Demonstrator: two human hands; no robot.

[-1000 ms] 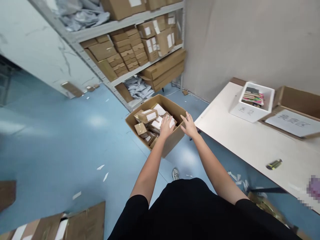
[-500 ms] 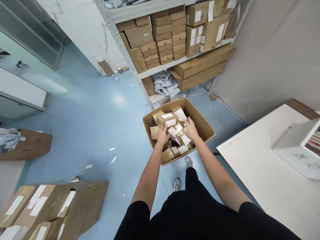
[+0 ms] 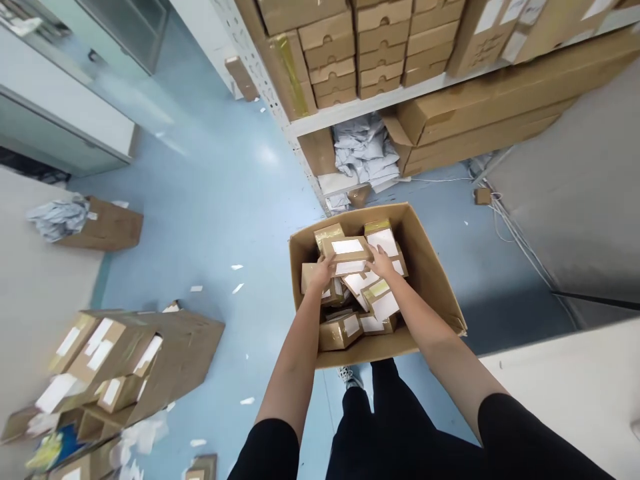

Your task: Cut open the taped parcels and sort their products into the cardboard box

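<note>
A large open carton (image 3: 440,287) stands on the floor in front of me, holding several small taped parcels with white labels. On top of the pile is a small cardboard box (image 3: 329,249) with white labels on its top and side. My left hand (image 3: 323,273) grips its left end, fingers closed against it. At the right end, my right hand (image 3: 381,264) closes on the same box. Below my hands lie other parcels, among them a taped box (image 3: 334,335) near the carton's front wall.
A metal shelf (image 3: 320,121) with stacked cardboard boxes (image 3: 384,53) and grey plastic mailers (image 3: 364,148) stands ahead. A white table (image 3: 560,380) is at the right. Another filled carton (image 3: 187,353) sits at the left, with paper scraps on the blue floor.
My hands have come to the two ends of the labelled box; before, the right hand was apart from it. My view has moved closer to the carton and shelf.
</note>
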